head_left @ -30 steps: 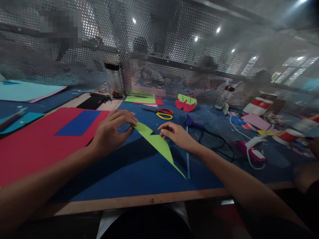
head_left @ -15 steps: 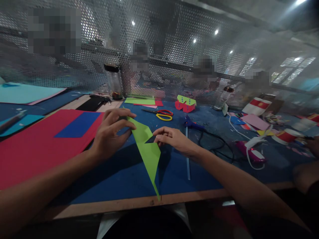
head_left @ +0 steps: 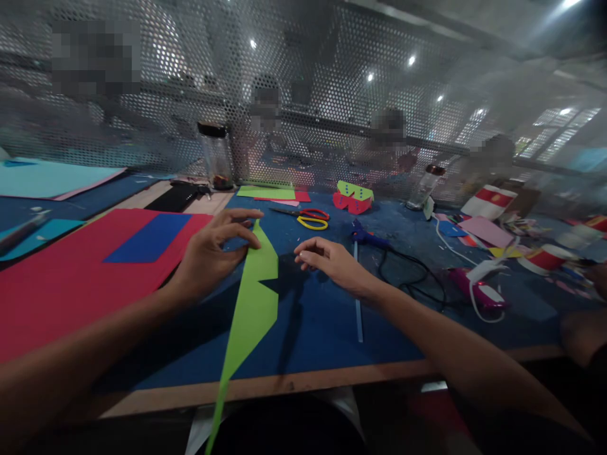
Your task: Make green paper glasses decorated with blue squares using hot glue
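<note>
My left hand (head_left: pixel 213 249) pinches the upper end of a lime-green paper cut-out (head_left: pixel 258 303) between thumb and fingers. This piece has a small V-shaped notch in its right edge, and its long, narrow lower end hangs past the table's front edge. To the right of the paper and apart from it, my right hand (head_left: pixel 332 265) hovers with loosely curled fingers, thumb and forefinger slightly apart, holding nothing I can see. Beyond the hands lie scissors (head_left: pixel 313 219) with one red and one yellow handle. A green-and-red folded paper piece with blue dots (head_left: pixel 353 197) stands behind them.
Red sheets (head_left: pixel 61 278) with a blue paper rectangle (head_left: pixel 149 237) cover the left side. On the right are a blue glue gun (head_left: pixel 372 238) with its black cord, a magenta device (head_left: pixel 478 291) and paper scraps. A perforated metal screen (head_left: pixel 303 139) rises behind two glass jars.
My right hand has let go of the green paper's notched edge. The paper has swung left and towards me, its lower end now dropping over the table edge. My left hand keeps its hold.
</note>
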